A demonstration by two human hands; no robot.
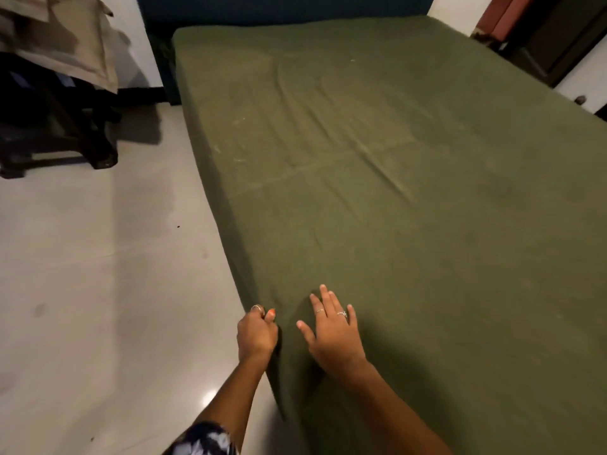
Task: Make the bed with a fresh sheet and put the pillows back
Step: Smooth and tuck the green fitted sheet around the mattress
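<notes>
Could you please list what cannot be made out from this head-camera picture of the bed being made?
- Head view: whether the left hand actually pinches the green sheet; its fingertips curl out of sight over the bed edge.
- The bed's right side and foot: cut off by the frame edges.
- Pillows: none identifiable; the beige cloth on the dark stand is blurred and cropped at the top left.
- The small object at the right edge: too small.

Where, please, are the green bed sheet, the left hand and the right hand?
green bed sheet (410,192): head view, on its creased middle.
left hand (256,333): head view, back of hand.
right hand (335,336): head view, back of hand.
</notes>
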